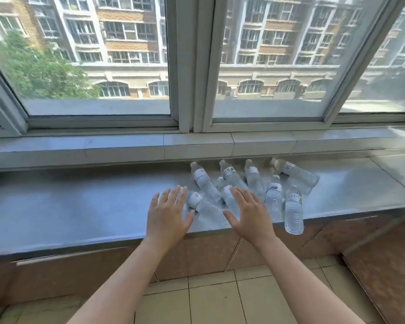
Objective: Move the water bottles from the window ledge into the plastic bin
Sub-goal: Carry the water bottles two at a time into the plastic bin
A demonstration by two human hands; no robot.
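Note:
Several clear water bottles with white labels lie on their sides in a loose pile on the grey window ledge (80,206), right of its middle. The nearest bottle (206,206) lies between my two hands. Another bottle (294,212) pokes out over the ledge's front edge. My left hand (167,212) hovers open with fingers spread at the left side of the pile. My right hand (248,210) is open too, fingers over one bottle (227,196). Neither hand grips anything. No plastic bin is in view.
Behind the ledge runs a raised tiled sill (197,143) under large sliding windows (98,54). Below the ledge are brown stone panels (197,253) and a beige tiled floor (215,300). A bottle at the far right (297,174) lies angled toward the sill.

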